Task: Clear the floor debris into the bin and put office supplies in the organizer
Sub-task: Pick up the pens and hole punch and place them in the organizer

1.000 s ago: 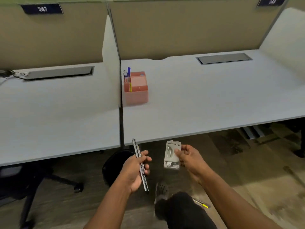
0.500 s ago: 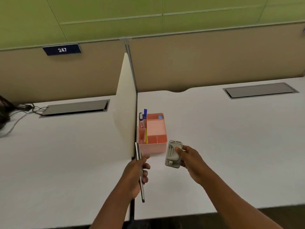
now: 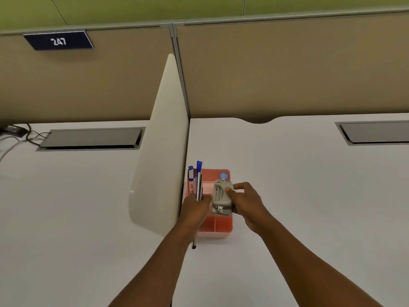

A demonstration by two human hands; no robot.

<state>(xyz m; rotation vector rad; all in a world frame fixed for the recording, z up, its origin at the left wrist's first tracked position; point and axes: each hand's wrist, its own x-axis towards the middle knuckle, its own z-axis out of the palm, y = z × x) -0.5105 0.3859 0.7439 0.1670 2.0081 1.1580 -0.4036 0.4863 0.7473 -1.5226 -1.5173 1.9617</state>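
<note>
The pink organizer [image 3: 215, 227] sits on the tabletop [image 3: 309, 196] just beside the white divider [image 3: 159, 151], with 2 blue-capped pens [image 3: 195, 178] standing in its left compartment. Half a second ago both hands were short of it, near the tabletop's front edge; now they are right over it, so the carry is over and the drop-in is the step in hand.

The right hand [image 3: 247, 202] holds the grey hole punch [image 3: 222, 198] over the middle of the organizer, thumb on its top face and fingers curled round its far side: a closed grip, not yet released. Whether the punch already touches the organizer's walls I cannot tell.

The left hand [image 3: 194, 210] is curled round a thin dark pen [image 3: 194, 240], its lower end poking out below the wrist and its upper end reaching up beside the standing pens.

Floor debris is out of view.
</note>
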